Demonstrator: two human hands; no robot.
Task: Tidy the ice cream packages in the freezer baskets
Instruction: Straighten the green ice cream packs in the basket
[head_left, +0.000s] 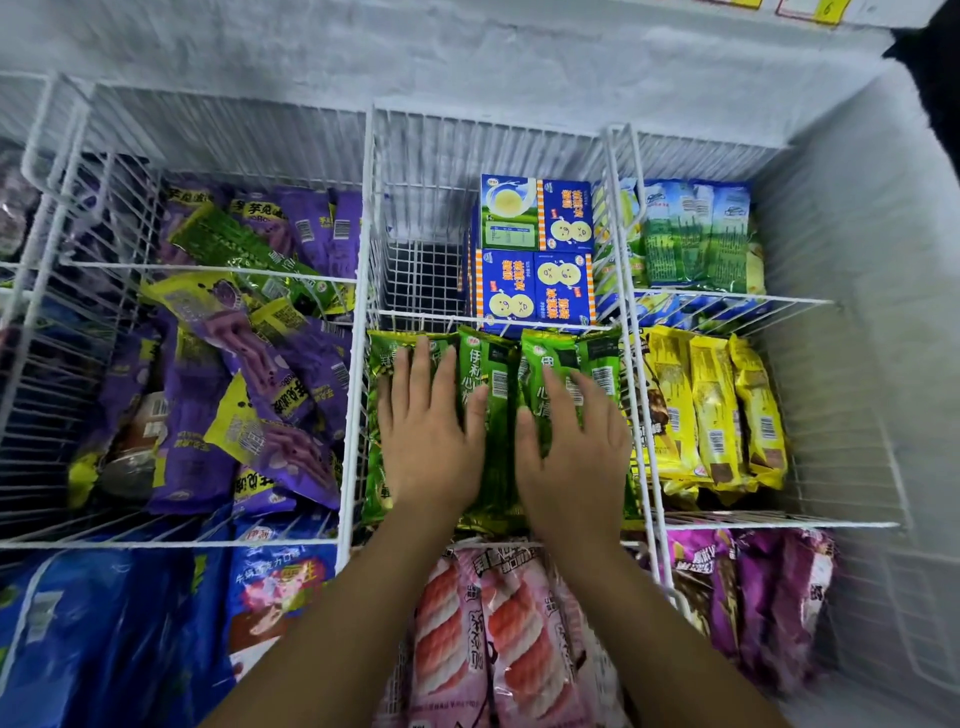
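**Frosted freezer, green bars under flat palms**

White wire baskets fill the frosted chest freezer. In the middle compartment the green ice cream packages lie side by side. You press your left hand and right hand flat on them, fingers straight and spread, gripping nothing. Expect light, hard-frozen bars in slick, crinkly film that likely slides under a palm. Take each by its long edges, not the thin sealed ends. Purple packages in the left basket lie jumbled.

Shop: freezer baskets, ice cream packages
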